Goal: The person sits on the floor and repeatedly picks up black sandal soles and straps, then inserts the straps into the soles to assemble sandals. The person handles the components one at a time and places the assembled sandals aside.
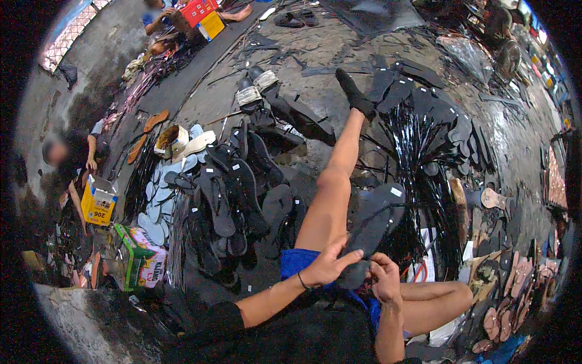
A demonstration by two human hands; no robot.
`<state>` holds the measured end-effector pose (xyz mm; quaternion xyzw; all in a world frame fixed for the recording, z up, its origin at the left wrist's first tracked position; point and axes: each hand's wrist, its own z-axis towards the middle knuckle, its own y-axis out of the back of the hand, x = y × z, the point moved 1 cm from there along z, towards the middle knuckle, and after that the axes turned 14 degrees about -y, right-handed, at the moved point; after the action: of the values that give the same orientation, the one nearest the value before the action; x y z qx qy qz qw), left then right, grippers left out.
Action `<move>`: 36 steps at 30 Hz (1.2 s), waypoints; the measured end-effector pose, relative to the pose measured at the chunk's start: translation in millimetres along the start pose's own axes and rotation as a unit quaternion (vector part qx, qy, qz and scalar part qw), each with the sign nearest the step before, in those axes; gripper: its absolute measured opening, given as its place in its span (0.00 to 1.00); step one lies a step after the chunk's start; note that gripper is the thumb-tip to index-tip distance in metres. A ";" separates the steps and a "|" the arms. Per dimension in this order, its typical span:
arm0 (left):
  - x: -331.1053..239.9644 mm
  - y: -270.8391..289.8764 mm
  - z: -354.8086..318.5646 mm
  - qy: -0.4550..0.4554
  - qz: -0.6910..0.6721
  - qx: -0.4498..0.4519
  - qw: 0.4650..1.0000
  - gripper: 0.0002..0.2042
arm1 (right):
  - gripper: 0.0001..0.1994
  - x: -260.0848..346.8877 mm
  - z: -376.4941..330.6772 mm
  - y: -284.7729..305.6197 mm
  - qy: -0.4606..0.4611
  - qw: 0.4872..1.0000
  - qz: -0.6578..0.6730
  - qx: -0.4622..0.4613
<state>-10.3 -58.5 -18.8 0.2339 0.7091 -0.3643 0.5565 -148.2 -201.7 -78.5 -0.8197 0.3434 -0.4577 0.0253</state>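
Note:
A black sandal (371,225) lies slanted over my lap, a small white label at its far end. My left hand (330,264) grips its near end from the left, thumb laid across the sole. Beside that end my right hand (385,279) is closed, fingers curled and thumb bent in. What those fingers pinch, if anything, is too small to make out. To the right of the sandal hangs a bundle of shiny black strips (418,145). Left of my outstretched leg is a heap of black sandals (233,194), several with white labels.
Grey soles (156,200) lie beyond a green and white box (140,258). A person (70,161) sits at the left near a yellow box (100,200); another person (160,21) is at the top left. Pinkish soles (512,282) spread at the right. More black soles (418,91) lie by my foot.

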 end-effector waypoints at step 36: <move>-50.8 32.3 -8.3 -0.055 0.256 0.030 0.965 0.23 | 0.07 61.2 -35.4 -74.2 0.264 0.819 -0.447 -0.244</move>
<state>22.1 -28.1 22.6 0.4037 0.5829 -0.2430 0.6620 -114.2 -171.3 13.3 -0.7100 0.0332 -0.5187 -0.4751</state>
